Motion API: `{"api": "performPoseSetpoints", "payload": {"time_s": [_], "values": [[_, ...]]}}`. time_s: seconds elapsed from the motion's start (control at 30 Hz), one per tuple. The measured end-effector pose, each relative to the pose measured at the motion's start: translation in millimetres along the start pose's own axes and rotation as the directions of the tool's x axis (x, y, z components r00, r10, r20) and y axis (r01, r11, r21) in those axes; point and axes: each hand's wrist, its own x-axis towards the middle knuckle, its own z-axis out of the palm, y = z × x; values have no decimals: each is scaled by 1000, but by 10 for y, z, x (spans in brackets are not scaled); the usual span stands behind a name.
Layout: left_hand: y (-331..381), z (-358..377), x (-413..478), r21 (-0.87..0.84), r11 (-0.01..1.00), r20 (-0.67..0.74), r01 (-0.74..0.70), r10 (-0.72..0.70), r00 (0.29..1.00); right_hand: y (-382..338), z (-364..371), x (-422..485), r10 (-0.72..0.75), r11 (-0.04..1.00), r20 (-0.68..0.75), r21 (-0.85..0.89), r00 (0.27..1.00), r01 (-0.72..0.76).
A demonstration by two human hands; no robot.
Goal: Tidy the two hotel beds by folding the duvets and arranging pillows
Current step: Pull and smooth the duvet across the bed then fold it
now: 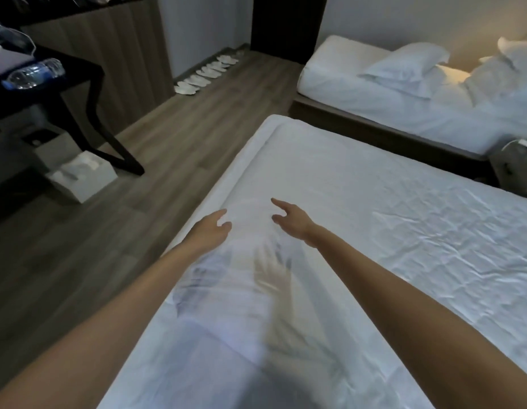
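Observation:
The near bed (374, 219) is covered by a flat white sheet with wrinkles on its right half. Both my arms reach out over its left part. My left hand (212, 228) and my right hand (291, 219) hover with fingers spread and hold nothing. Between and below them a blurred white cloth (241, 284) is in motion over the bed. The far bed (389, 95) at the upper right carries a white pillow (404, 66) and a crumpled white duvet (501, 81).
Wooden floor (168, 137) runs along the left of the near bed. A dark table (64, 72) with water bottles (32, 73) stands at the left, a white tissue box (82, 175) on the floor by it. Several white slippers (206, 72) line the wall.

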Motion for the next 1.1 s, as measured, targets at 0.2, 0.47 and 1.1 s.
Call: {"api": "performPoseSetpoints", "payload": {"time_s": [0.2,0.47,1.1], "values": [[188,76,-698,253,945,-92,-205,235,968,60,-168,-904,-222,962,-50,-175,974,211],[200,-196,-1478,420,871,-149,-255,344,927,-53,132,-1768,-346,876,3,-357,938,324],[-518,824,-1477,453,407,515,-793,606,606,1466,1165,-2524,454,850,-354,-102,818,-516]]}}
